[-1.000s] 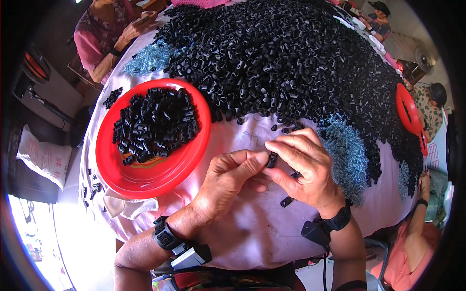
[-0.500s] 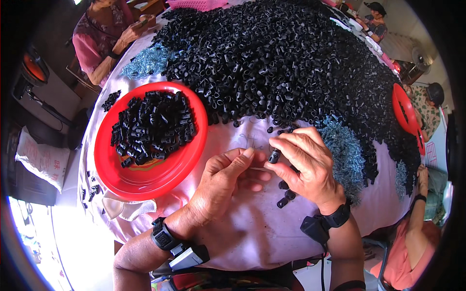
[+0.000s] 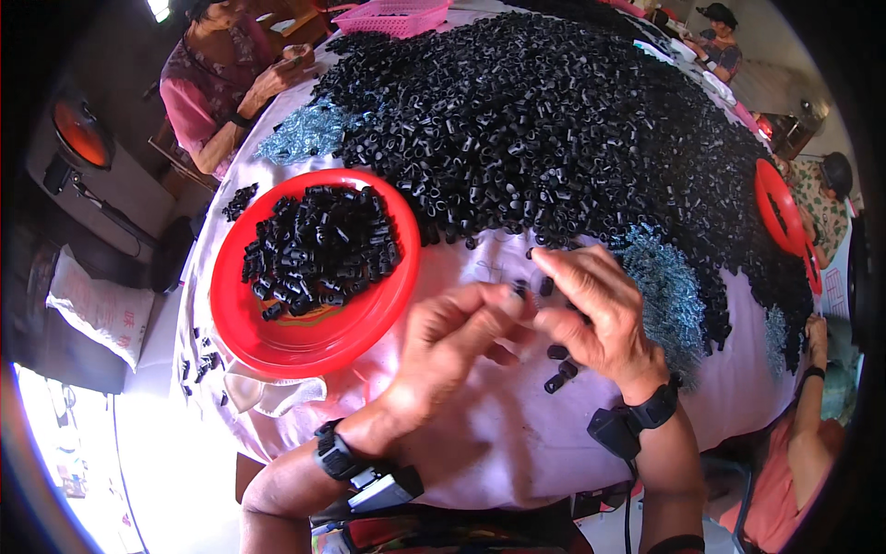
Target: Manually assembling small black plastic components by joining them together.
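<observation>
My left hand is closed, its thumb and forefinger pinching a small black plastic cord lock, partly hidden and blurred. Close beside it on the right, my right hand has its thumb and forefinger apart. Between them shows another black piece; I cannot tell whether it touches the hand or lies on the cloth. Below the right palm a few black cord locks rest on the pink cloth. Left of my hands, a red plastic basin holds a heap of cord locks.
A large mound of black plastic parts covers the table's far side. Piles of small bluish metal springs edge it. A pink basket stands at the back. Co-workers sit around the table.
The view has shifted, moving the scene slightly right and down. The cord lock at my right fingertips now appears in my left pinch, and my right thumb and forefinger have spread.
</observation>
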